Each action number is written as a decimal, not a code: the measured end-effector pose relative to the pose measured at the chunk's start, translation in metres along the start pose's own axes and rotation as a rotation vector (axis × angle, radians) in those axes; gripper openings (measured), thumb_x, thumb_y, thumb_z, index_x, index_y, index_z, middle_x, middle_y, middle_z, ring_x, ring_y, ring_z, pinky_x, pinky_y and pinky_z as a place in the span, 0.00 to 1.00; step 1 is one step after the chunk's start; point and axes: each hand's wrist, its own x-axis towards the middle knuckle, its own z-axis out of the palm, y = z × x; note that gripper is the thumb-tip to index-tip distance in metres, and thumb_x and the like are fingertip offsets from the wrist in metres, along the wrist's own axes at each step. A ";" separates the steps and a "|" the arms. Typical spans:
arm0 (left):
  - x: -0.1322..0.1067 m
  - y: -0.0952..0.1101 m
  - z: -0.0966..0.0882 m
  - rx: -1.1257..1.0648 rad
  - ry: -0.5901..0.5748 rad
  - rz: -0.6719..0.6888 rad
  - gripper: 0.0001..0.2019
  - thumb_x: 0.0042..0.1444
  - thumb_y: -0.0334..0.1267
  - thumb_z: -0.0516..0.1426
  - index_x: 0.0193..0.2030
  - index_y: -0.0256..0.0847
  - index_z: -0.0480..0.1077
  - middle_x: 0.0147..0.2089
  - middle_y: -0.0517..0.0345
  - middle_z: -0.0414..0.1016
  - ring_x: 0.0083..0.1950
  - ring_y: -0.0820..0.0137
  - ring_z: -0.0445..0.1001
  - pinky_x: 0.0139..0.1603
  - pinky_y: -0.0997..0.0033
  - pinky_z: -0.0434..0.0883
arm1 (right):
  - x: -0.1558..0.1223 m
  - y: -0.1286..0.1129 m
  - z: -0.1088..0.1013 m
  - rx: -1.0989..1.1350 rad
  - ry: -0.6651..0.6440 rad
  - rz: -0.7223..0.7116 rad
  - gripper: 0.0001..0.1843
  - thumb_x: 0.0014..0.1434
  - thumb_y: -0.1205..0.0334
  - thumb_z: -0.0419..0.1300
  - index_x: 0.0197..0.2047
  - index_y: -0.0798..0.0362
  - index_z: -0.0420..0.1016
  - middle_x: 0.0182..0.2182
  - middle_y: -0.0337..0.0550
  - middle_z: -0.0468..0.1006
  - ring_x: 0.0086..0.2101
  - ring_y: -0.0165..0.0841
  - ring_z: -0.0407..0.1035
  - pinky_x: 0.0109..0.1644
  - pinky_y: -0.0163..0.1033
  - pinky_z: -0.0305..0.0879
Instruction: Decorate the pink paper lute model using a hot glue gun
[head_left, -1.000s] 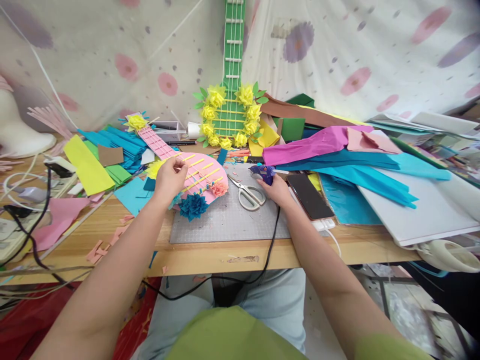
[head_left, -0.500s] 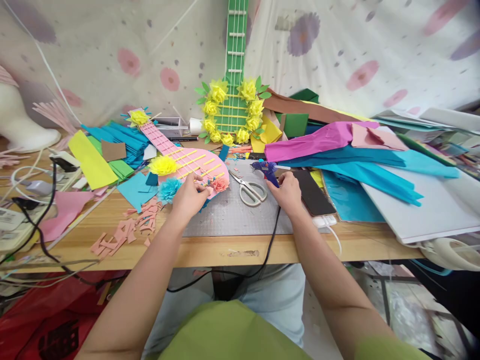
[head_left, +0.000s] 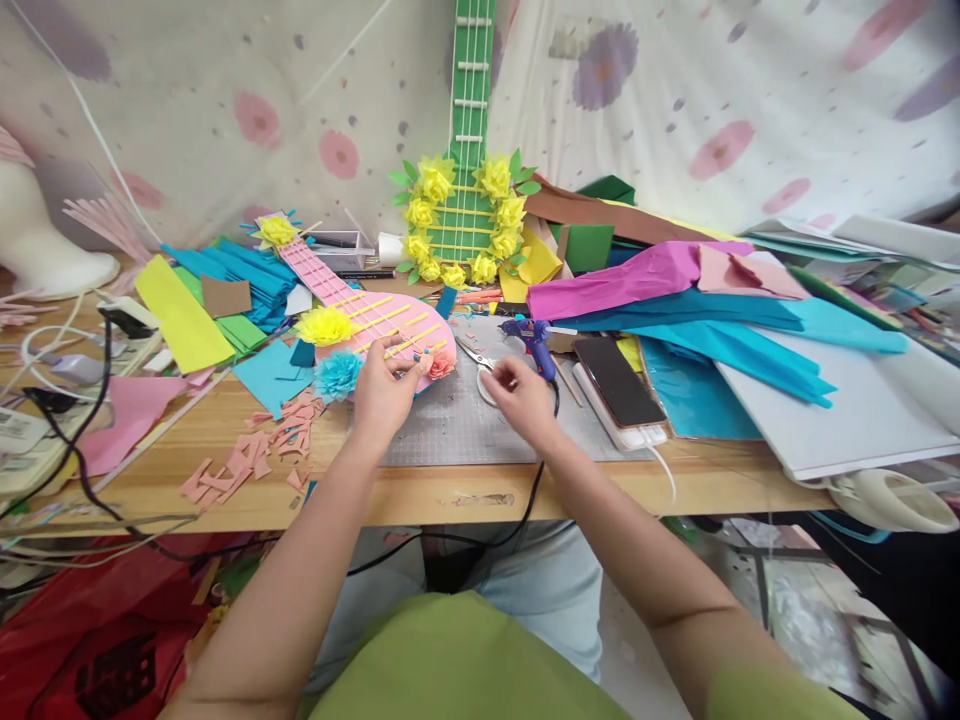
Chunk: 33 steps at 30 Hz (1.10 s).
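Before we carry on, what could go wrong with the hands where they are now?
The right hand is at the scissors, close to the glue gun; if that is hot, which I can't tell, it might burn a knuckle.
The black cord passes beneath the right forearm, so a snag could drag the gun.
The left hand is beside the coral flower; a careless press might crush its petals.
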 end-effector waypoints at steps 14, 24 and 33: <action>0.002 -0.002 0.014 -0.119 0.027 0.018 0.22 0.49 0.36 0.59 0.52 0.40 0.63 0.33 0.57 0.78 0.36 0.68 0.77 0.42 0.68 0.71 | 0.008 -0.046 0.061 0.932 -0.081 0.385 0.09 0.43 0.58 0.63 0.28 0.53 0.70 0.20 0.30 0.67 0.18 0.20 0.54 0.20 0.29 0.48; 0.036 -0.001 -0.016 0.440 -0.376 0.532 0.23 0.42 0.35 0.63 0.48 0.43 0.68 0.44 0.54 0.75 0.52 0.59 0.66 0.55 0.59 0.62 | 0.008 -0.024 0.037 0.947 0.038 0.569 0.13 0.43 0.62 0.64 0.21 0.53 0.61 0.16 0.29 0.60 0.16 0.19 0.52 0.17 0.27 0.45; 0.069 -0.001 -0.002 0.680 -0.582 0.834 0.15 0.46 0.30 0.56 0.44 0.41 0.68 0.47 0.50 0.71 0.53 0.58 0.62 0.56 0.59 0.58 | -0.001 -0.020 0.044 0.898 -0.147 0.807 0.10 0.47 0.68 0.62 0.21 0.55 0.62 0.14 0.29 0.61 0.14 0.17 0.49 0.15 0.26 0.40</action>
